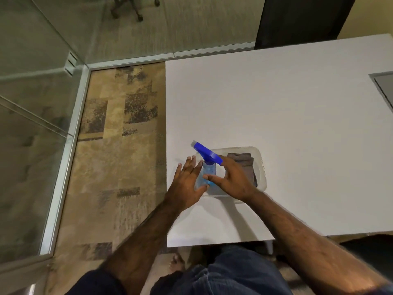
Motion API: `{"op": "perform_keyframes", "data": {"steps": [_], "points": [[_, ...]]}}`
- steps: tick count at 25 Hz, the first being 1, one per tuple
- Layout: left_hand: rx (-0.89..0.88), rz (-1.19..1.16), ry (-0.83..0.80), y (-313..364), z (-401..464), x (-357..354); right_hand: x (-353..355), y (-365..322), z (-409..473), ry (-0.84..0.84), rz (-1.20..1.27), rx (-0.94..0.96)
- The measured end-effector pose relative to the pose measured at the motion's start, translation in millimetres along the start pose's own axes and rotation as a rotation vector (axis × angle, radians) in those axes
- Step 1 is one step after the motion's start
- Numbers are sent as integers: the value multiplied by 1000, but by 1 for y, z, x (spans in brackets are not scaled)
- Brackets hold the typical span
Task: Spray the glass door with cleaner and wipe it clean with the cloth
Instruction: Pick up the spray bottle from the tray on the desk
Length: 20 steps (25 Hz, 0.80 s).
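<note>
A clear spray bottle (207, 170) with a blue trigger head (207, 153) stands upright in the left end of a clear plastic tub (262, 169) on the white table (276, 103). A folded grey-brown cloth (242, 160) lies in the right end of the tub. My right hand (232, 180) wraps around the bottle, thumb across its front and fingers behind its neck. Just left of the bottle, my left hand (187, 182) has straight, spread fingers, with its palm and thumb against the bottle's side. The glass door panels (32, 60) stand to the left.
Patterned brown carpet (119, 145) runs between the table's left edge and the metal floor rail (70, 145) of the glass wall. An office chair base (134, 5) shows behind the far glass. A dark panel (297, 18) stands beyond the table. My knees are under the table's near edge.
</note>
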State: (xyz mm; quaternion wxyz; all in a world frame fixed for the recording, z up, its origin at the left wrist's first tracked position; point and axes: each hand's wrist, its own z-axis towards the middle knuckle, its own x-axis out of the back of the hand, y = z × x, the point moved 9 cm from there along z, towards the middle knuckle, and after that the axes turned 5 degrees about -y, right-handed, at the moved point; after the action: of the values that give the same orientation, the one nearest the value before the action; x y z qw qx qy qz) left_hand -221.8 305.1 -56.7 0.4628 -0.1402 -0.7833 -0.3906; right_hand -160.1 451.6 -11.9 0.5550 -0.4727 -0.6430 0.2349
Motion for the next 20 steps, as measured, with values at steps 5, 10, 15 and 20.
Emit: {"op": "perform_keyframes", "data": {"steps": [5,10,15,20], "points": [[93,-3,-69,6,-1,11,13,-21,-7,9,-16,44],[75,-134,8,14,-30,45,23,-70,-19,48,-50,140],[187,-178,95,-7,-82,82,1,-152,-30,18,-24,355],[193,-325,306,-46,-171,126,-65,-239,-57,-86,5,541]]}}
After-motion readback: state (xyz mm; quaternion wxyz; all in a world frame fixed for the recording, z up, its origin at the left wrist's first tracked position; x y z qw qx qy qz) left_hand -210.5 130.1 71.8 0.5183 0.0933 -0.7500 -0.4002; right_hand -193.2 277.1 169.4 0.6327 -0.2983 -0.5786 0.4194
